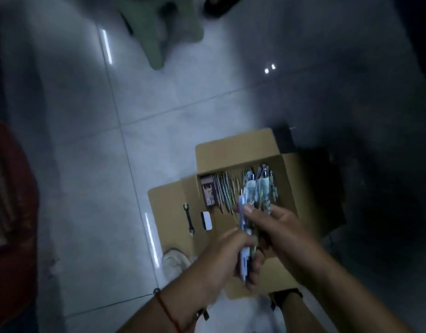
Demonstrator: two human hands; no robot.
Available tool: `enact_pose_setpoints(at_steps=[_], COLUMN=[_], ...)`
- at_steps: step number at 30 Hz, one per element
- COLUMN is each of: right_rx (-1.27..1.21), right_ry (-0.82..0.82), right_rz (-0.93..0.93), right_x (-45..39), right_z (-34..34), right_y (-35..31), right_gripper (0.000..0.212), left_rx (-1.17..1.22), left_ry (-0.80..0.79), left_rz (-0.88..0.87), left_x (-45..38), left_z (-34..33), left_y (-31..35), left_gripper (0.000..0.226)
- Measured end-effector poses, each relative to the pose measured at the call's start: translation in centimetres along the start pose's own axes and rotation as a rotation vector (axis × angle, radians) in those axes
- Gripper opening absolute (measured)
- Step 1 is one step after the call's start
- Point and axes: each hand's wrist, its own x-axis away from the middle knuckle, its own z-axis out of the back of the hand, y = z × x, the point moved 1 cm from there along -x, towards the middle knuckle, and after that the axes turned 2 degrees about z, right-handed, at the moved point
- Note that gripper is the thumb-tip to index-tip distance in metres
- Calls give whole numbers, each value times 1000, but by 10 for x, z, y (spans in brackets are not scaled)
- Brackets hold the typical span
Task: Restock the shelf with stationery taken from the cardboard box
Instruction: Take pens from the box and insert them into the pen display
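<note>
The room was dim, with a pale tiled floor [87, 145] catching streaks of light, and the person stood over it looking down. Nearest, a red cord bracelet [166, 311] circled the left wrist, and a pale shoe [174, 261] showed just below the hands. The left hand [221, 263] had its fingers wrapped around the lower end of a bundle of pens [246, 236], a lilac barrel at its outer edge, while the right hand [279, 233] pinched the same bundle higher up, thumb pressed on top and fingers curled behind. Both hands held it above the open cardboard box [233, 152] on the floor. On the near left flap lay a small black tool [189, 219] and a white-and-black eraser-like block [206, 220], apart from each other. Inside the box there remained a dark packet [208, 192], a row of thin pencils or refills [225, 193] just beside it, and more printed pens [263, 183] toward the right wall. Farther off stood a green stool [159, 32]. No shelf was in sight, so I judged the restocking only partly done: one handful gathered, nothing visibly placed, plenty left in the box.
</note>
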Motion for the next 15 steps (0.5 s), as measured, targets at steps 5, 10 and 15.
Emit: enact_pose_setpoints(at_steps=[5, 10, 15], right_rx=[-18, -137, -161], right_ry=[-9, -7, -83], right_rz=[83, 229, 268], right_x=[156, 283, 344], right_z=[-59, -131, -200], right_y=[-134, -209, -232], right_gripper=[29, 26, 37], left_rx=[-277, -642, -326], left_ry=[-161, 68, 58], left_rz=[-34, -271, -452], left_x=[186, 341, 424], left_z=[-65, -84, -113], left_y=[86, 145, 182], left_gripper=[53, 70, 53])
